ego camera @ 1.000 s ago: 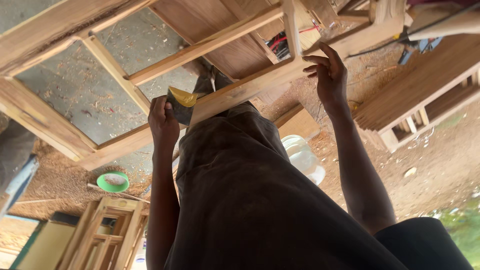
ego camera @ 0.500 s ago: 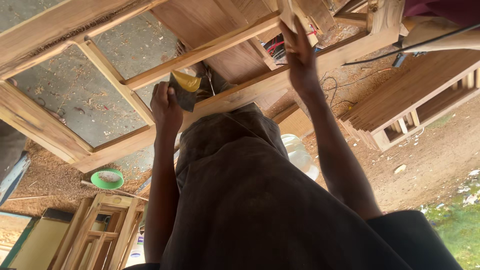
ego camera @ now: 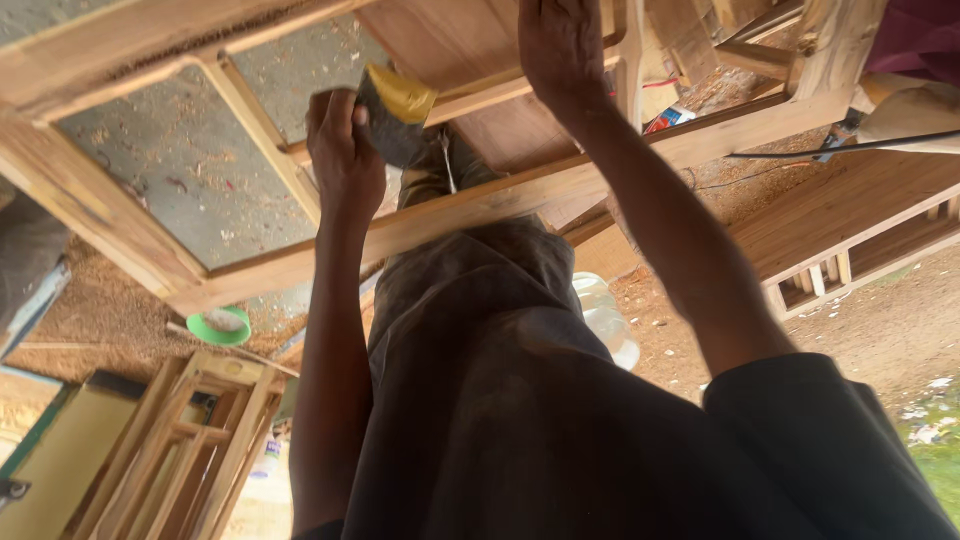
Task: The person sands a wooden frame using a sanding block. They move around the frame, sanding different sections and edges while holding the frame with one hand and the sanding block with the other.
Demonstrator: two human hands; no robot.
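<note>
Open-air carpentry yard seen from above, bare dirt ground (ego camera: pixel 880 320) strewn with sawdust and wood chips. Filling the upper half, a large unfinished wooden frame (ego camera: pixel 470 205) of pale timber rails, with grey ground visible through its open panels. Left hand (ego camera: pixel 345 150) raised at the frame's middle rail, fingers clenched around a folded piece of sandpaper (ego camera: pixel 398 112), dark on one face and yellow on the other, pressed against the rail near its junction with a slanted crosspiece. Right hand (ego camera: pixel 562 48) higher up, near the frame's top edge, palm and fingers laid flat on a board (ego camera: pixel 450 40) of reddish-brown wood, grasping nothing that can be seen. Both forearms bare, reaching up from a dark brown garment (ego camera: pixel 500 400) filling the lower centre. Beside the frame's lower left corner, a small green bowl (ego camera: pixel 220 326) on the sawdust. Below it, in the lower left of the view, a second, smaller wooden frame (ego camera: pixel 190 440) with slatted parts. Just right of the garment, a clear plastic container (ego camera: pixel 605 315), partly hidden. At the right edge, more stacked timber frames (ego camera: pixel 850 225) and a thin dark cable (ego camera: pixel 850 147) running across them.
</note>
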